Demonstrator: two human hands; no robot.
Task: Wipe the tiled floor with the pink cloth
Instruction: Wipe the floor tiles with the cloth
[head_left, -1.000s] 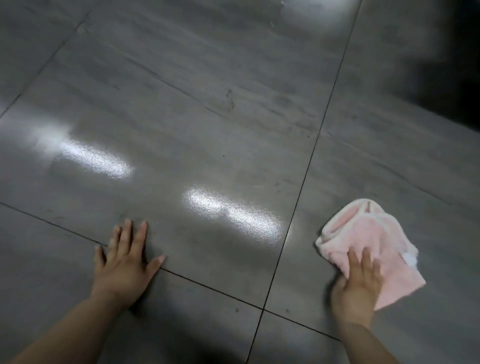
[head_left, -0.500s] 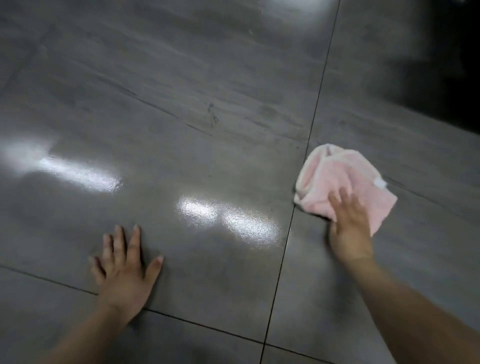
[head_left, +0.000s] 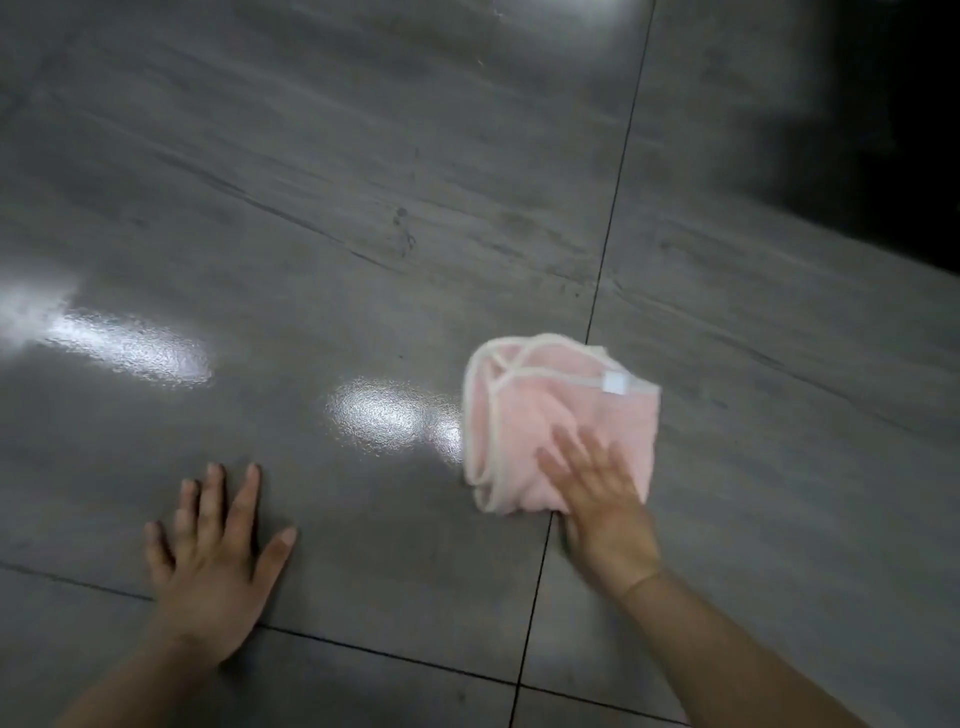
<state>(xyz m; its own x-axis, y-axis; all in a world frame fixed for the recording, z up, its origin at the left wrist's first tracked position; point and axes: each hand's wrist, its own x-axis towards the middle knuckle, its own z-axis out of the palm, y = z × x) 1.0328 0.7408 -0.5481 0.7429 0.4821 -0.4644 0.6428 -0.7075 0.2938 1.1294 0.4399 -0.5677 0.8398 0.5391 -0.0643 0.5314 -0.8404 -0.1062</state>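
A folded pink cloth (head_left: 558, 415) with a pale trim and a small white tag lies on the glossy grey tiled floor (head_left: 363, 208), straddling a dark grout line. My right hand (head_left: 605, 499) presses flat on the cloth's near right part, fingers straight and spread; it looks motion-blurred. My left hand (head_left: 213, 561) rests flat on the floor at the lower left, fingers spread, holding nothing, well apart from the cloth.
Dark grout lines (head_left: 618, 171) cross the floor, one running away from me and one across near my hands. Bright light reflections (head_left: 130, 348) shine on the tiles. A dark shadowed area (head_left: 893, 130) fills the upper right corner.
My right hand has slid the cloth leftward across the grout line, after first pushing it away from me. The left hand stays planted on the floor.
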